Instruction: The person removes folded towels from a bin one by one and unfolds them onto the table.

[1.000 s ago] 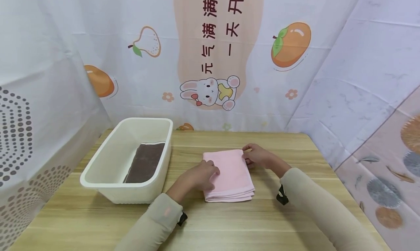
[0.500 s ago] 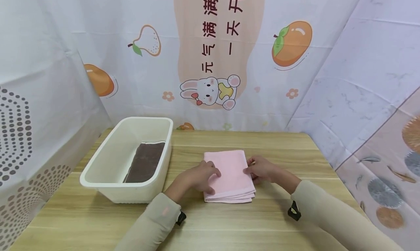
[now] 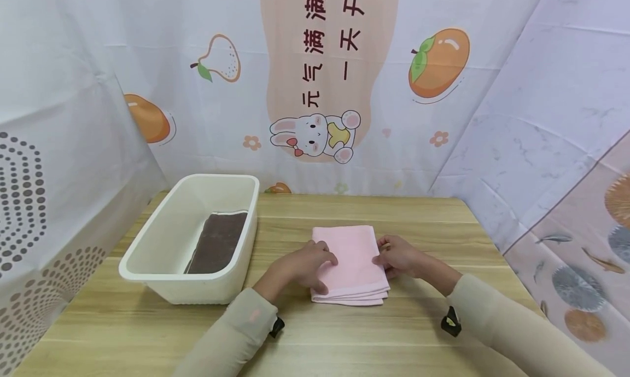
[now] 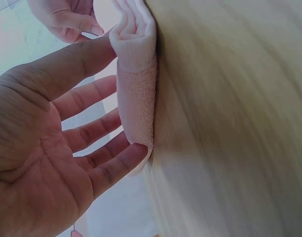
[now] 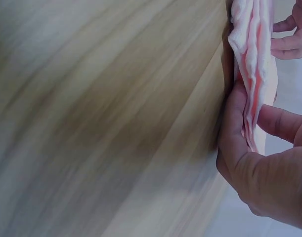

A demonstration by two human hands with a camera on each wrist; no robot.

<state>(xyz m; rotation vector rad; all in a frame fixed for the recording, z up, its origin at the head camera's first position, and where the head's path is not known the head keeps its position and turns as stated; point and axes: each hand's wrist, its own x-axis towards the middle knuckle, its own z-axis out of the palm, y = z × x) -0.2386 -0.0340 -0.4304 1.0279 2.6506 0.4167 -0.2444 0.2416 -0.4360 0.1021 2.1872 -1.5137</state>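
A folded pink towel [image 3: 351,259] lies flat on the table, its stacked layers showing along the near edge. At its left side my left hand [image 3: 309,265] rests with spread fingers [image 4: 94,94] touching the folded edge. They are fairly straight in the left wrist view. My right hand [image 3: 400,256] pinches the towel's right edge: in the right wrist view the thumb [image 5: 279,121] lies on top and the fingers are tucked under the layers [image 5: 254,69]. The fingertips beneath the towel are hidden.
A white plastic basin [image 3: 192,289] stands at the left of the wooden table [image 3: 334,344], with a folded brown cloth [image 3: 220,243] inside. A printed curtain [image 3: 374,169] hangs along the table's back edge.
My right hand has slid down the towel's right edge from the far corner and now pinches it midway. The towel has shifted slightly right, with my left hand moving along beside it.
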